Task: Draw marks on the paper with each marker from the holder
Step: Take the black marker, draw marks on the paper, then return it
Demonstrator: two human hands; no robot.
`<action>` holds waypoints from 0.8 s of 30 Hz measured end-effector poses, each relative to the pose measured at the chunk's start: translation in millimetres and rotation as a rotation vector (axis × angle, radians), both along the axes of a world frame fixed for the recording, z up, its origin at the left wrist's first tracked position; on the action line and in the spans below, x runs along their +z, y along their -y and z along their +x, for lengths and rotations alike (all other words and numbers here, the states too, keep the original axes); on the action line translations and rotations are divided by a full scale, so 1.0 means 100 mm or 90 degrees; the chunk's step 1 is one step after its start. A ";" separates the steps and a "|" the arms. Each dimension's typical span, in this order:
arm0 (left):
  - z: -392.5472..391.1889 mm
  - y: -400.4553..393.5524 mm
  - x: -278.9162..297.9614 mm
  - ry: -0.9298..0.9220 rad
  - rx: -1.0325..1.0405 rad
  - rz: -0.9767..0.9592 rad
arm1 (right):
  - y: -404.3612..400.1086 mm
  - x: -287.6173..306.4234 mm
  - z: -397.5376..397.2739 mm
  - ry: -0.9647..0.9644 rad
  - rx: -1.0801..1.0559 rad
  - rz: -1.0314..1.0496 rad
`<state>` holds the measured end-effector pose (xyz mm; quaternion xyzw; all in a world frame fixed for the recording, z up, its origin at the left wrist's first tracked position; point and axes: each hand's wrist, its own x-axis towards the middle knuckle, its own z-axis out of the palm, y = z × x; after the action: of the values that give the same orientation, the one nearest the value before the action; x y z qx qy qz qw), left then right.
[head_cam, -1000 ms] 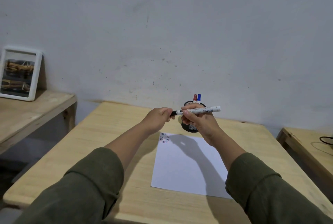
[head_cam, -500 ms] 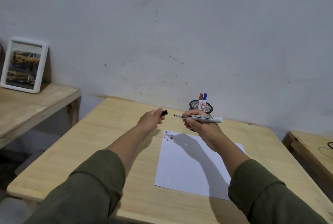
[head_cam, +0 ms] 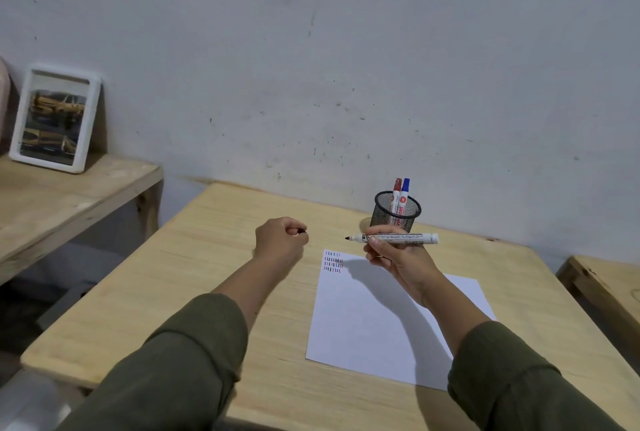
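Marker [head_cam: 398,238] now uncapped in my right hand [head_cam: 398,257] | cap [head_cam: 303,230] pulled away, clenched in left hand [head_cam: 282,240] | ready to mark paper [head_cam: 381,326] below.

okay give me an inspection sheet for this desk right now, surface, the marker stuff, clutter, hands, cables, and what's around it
Surface: light wooden table, bare apart from the job's things.
Job's things: white paper lies flat, with rows of short marks in its far left corner. Black mesh holder stands behind it, holding a red marker and a blue marker, both capped. An uncapped black marker is held level above the paper.
Clutter: nothing seen.
Hands: right hand grips the black marker; left hand is closed on a small dark item, probably the cap.
Cables: nothing seen.
Surroundings: scuffed wall; side shelf with a framed picture; wooden bench at right.
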<state>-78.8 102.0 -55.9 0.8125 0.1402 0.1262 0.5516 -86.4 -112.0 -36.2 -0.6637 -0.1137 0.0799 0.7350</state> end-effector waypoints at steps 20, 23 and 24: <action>-0.31 0.08 -0.34 0.164 -0.216 0.326 | -0.17 -0.33 -0.05 -0.069 -0.161 -0.008; -0.36 0.08 -0.42 0.103 -0.296 0.340 | -0.24 -0.37 -0.08 -0.088 -0.191 0.033; -0.36 0.08 -0.43 0.091 -0.302 0.349 | -0.26 -0.37 -0.09 -0.092 -0.199 0.035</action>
<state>-114.4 94.0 -98.8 0.9292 -0.1297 0.0839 0.3356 -95.9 -85.8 -73.3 -0.6455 0.0414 0.0090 0.7626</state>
